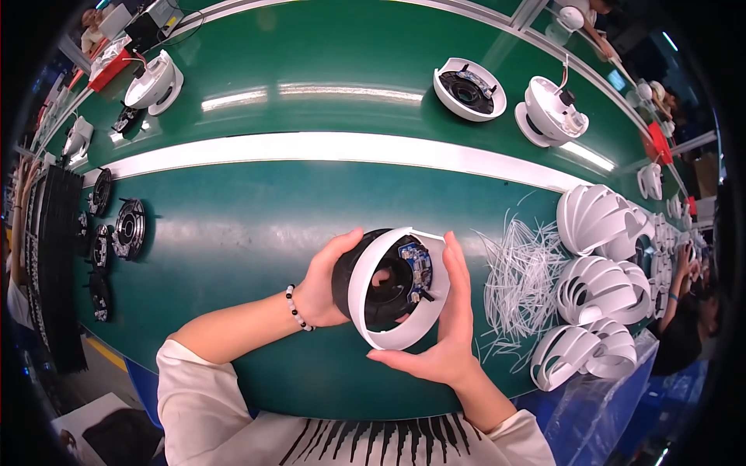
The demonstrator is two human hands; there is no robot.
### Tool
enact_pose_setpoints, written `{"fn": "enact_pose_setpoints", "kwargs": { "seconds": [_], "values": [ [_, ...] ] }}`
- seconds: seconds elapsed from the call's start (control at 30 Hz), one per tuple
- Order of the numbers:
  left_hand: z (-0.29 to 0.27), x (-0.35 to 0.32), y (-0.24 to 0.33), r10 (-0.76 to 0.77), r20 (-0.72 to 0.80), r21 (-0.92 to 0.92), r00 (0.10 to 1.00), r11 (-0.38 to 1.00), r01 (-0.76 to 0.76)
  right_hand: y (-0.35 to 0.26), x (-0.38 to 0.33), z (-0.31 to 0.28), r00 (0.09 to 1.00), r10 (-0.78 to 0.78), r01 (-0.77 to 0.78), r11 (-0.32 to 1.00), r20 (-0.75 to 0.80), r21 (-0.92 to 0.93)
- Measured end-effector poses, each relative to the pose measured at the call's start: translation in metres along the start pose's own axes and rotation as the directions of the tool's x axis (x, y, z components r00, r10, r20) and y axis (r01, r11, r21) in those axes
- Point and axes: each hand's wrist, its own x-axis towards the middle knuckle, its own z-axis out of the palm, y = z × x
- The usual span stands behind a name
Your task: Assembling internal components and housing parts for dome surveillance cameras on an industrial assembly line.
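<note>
Over the middle of the green table, both my hands hold up a white round plastic ring (358, 289) and a black round part (342, 273). The black part sits at the ring's far-left side and shows through it, with a hole in its middle and a blue circuit board (418, 264) along its edge. My left hand (320, 281) is wrapped round the black part; its fingertips are hidden behind it. My right hand (452, 330) grips the ring's right side, thumb at the bottom and fingers along the outer edge. How firmly the two pieces are joined, I cannot tell.
Several white rings (587, 291) stand stacked at right, beside a heap of thin white strips (521, 272). Several black round parts (129, 229) lie at left near a tall black stack (54, 256). White housings (468, 89) stand beyond a white divider (311, 146). Other people work farther off.
</note>
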Motion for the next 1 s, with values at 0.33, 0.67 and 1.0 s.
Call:
{"fn": "enact_pose_setpoints", "kwargs": {
  "seconds": [0.33, 0.67, 1.0],
  "values": [
    [-0.008, -0.006, -0.009, 0.043, 0.023, 0.063, 0.999, 0.997, -0.044, -0.01, 0.002, 0.007, 0.993, -0.1, 0.115, 0.946, 0.065, -0.303],
    [-0.001, -0.004, -0.005, -0.072, 0.079, 0.17, 0.994, 0.984, 0.058, -0.012, 0.005, 0.001, 0.995, -0.054, 0.079, 0.945, 0.088, -0.316],
    [0.0, -0.001, -0.001, -0.159, 0.128, 0.099, 0.979, 0.984, 0.147, -0.013, 0.011, -0.012, 0.977, -0.048, 0.103, 0.958, 0.207, -0.266]
  ]
}}
